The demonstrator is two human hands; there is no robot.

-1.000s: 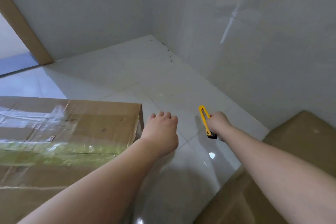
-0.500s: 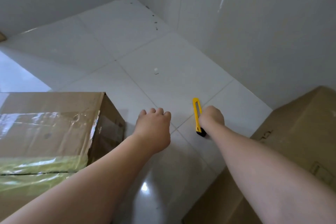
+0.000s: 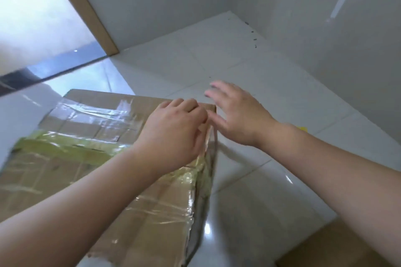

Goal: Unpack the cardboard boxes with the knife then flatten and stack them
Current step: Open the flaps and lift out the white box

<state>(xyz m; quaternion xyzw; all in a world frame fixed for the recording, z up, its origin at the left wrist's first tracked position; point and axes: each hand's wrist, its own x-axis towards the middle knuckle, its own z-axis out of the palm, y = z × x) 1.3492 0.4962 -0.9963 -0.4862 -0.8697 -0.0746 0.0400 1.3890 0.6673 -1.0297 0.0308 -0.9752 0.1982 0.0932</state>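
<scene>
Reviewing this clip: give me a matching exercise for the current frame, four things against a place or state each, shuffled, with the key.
Things:
1. left hand
2. right hand
3. taped cardboard box
4. yellow knife

States or places:
A. mostly hidden behind the right forearm, on the floor
B. fingers spread, holding nothing, past the box's right edge
C. fingers curled at the box's top right edge
D. on the tiled floor, wrapped in clear and yellowish tape

Pairs: 1-C, 2-B, 3-D, 4-A

Daylight is pouring in through the doorway [image 3: 39, 28] at upper left, glaring off the glossy floor tiles [image 3: 249, 201] and the tape [image 3: 91, 112]; the right hand [image 3: 236, 115] is showing motion blur, and straight edges are bowing
</scene>
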